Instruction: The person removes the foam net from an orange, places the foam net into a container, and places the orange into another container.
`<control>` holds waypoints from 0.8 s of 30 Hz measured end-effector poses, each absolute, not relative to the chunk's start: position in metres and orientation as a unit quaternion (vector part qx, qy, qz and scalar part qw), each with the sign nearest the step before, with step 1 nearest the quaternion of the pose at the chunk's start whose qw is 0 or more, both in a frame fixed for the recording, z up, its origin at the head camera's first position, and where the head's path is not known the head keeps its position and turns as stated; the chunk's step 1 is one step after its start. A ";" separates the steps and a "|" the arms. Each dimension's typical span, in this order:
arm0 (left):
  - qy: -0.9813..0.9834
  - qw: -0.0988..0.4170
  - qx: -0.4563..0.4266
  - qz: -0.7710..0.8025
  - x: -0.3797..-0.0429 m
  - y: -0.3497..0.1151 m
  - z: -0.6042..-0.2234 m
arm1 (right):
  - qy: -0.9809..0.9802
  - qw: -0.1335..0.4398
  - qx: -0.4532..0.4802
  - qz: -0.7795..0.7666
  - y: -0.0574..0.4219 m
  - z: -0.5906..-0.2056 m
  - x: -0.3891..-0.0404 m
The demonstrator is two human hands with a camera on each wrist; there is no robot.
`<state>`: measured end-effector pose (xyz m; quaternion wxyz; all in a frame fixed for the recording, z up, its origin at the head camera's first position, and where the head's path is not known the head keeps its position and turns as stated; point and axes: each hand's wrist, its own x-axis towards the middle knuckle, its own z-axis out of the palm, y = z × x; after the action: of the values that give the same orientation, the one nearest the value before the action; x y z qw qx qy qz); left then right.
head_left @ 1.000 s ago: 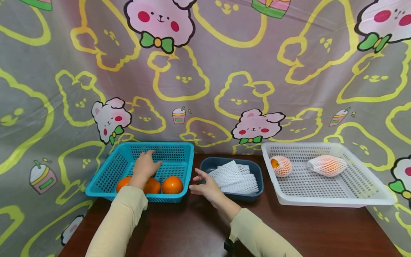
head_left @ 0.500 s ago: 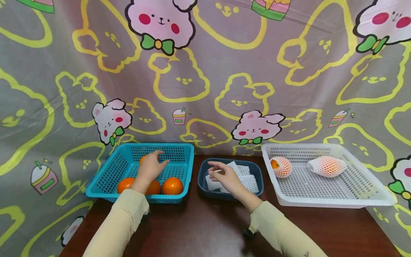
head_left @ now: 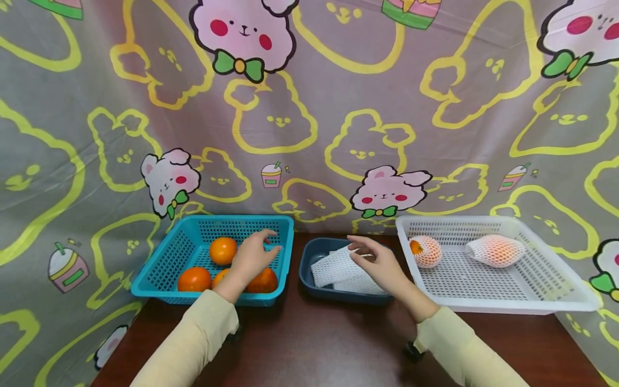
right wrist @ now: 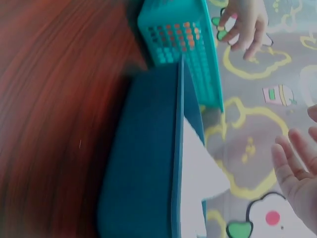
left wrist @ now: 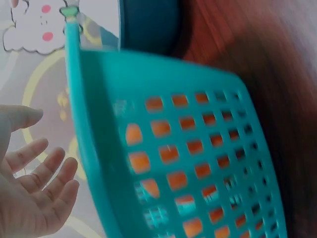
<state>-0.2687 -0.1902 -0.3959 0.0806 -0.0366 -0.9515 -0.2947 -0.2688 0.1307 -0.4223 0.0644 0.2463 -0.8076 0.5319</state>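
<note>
My left hand [head_left: 251, 259] is over the right part of the turquoise basket [head_left: 166, 285], fingers loosely bent, holding nothing. Several oranges lie below: one orange [head_left: 223, 251] farther back, and a front row with one orange [head_left: 195, 279] at its left. The hand partly hides the others. My right hand [head_left: 384, 269] hovers above the right side of a dark blue tub [head_left: 309, 285], also holding nothing. White foam net sleeves [head_left: 345, 271] fill that tub. Both wrist views show relaxed fingers on the left hand [left wrist: 39, 198] and the right hand [right wrist: 299, 173].
On the right stands a white basket [head_left: 483, 305] with two net-wrapped fruits: one round fruit [head_left: 427, 251] at its left, another wrapped fruit [head_left: 496, 250] at the back. A brown wooden table [head_left: 309, 344] carries everything. Patterned cloth [head_left: 309, 161] hangs close behind the containers.
My left hand has moved right within the turquoise basket, away from the back orange, now uncovered. My right hand has gone from the gap between basket and tub to above the tub's right side.
</note>
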 end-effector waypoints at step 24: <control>-0.919 0.057 -0.151 -0.360 -0.251 -0.103 -0.414 | -0.853 0.258 0.191 0.412 0.249 -0.428 -0.275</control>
<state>-0.2505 -0.1026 -0.4139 0.0574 -0.1515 -0.9187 -0.3602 -0.2746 0.2490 -0.4278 0.2580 0.1908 -0.8526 0.4124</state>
